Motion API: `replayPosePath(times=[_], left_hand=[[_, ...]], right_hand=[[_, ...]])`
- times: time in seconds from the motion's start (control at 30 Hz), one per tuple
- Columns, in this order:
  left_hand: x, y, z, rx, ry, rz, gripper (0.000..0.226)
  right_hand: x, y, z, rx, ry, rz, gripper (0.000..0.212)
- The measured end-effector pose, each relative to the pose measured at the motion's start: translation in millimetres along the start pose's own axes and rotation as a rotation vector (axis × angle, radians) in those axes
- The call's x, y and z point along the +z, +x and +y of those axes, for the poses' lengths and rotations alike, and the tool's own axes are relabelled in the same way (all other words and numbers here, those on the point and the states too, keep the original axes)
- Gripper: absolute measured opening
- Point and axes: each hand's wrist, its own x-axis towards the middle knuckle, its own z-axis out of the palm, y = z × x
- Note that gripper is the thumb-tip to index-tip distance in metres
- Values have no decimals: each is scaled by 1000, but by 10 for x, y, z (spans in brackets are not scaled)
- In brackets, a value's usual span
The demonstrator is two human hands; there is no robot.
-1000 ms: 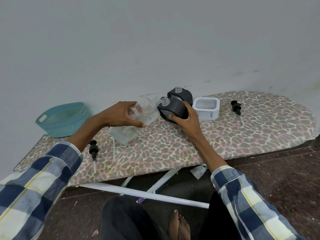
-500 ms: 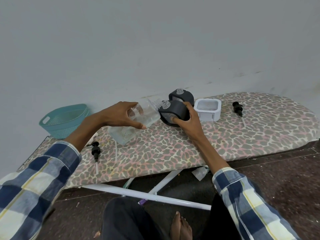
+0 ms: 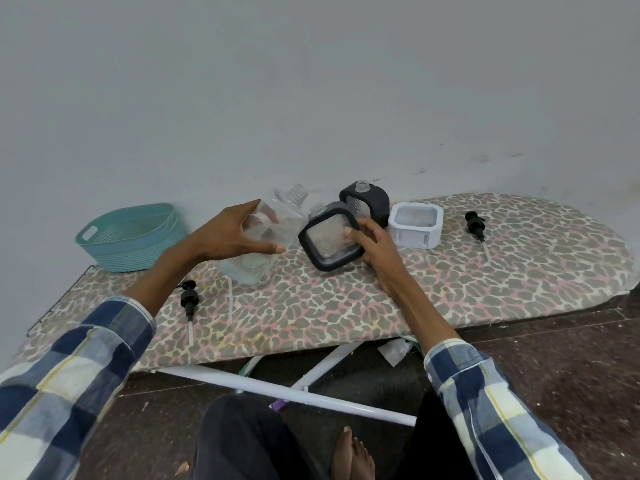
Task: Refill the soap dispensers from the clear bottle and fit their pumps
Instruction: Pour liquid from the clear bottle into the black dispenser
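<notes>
My left hand (image 3: 231,233) grips the clear bottle (image 3: 273,233), which leans with its open threaded neck up and to the right. My right hand (image 3: 372,242) holds a dark grey square soap dispenser (image 3: 327,242), tilted so its clear face shows and its neck sits close to the bottle's shoulder. A second dark dispenser (image 3: 369,199) stands upright behind it, without a pump. A white dispenser (image 3: 415,225) lies to the right. One black pump (image 3: 189,301) lies at the left front of the board, another black pump (image 3: 475,225) at the right.
Everything rests on a leopard-print ironing board (image 3: 346,306) against a grey wall. A teal basket (image 3: 130,237) stands at its left end. A loose clear tube (image 3: 229,299) lies near the left pump. White board legs (image 3: 294,393) and my foot are below.
The bottle's neck has swung up and away from the dispenser's mouth. The dispenser has turned in my right hand so its clear face now points towards me.
</notes>
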Motion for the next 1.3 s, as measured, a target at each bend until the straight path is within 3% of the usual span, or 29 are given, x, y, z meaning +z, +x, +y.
replayPosePath(times=[0.13, 0.37, 0.63, 0.8, 0.93, 1.1, 1.3], left_hand=[[44, -58, -65, 5, -16, 18, 51], [47, -56, -51, 60, 12, 51, 51], [43, 32, -27, 58, 119, 83, 55], [110, 46, 20, 58, 206, 107, 65], [128, 44, 41, 59, 253, 128, 71], [103, 84, 5, 69, 283, 137, 76], [64, 97, -21, 97, 337, 145, 84]], right_hand=[[61, -29, 6, -2, -124, -52, 24], [84, -55, -16, 36, 75, -52, 35], [39, -7, 36, 131, 318, 5, 26], [55, 0, 34, 156, 337, -19, 17], [48, 30, 48, 186, 346, -13, 39], [35, 32, 57, 177, 363, -4, 24], [49, 32, 50, 178, 345, -7, 33]])
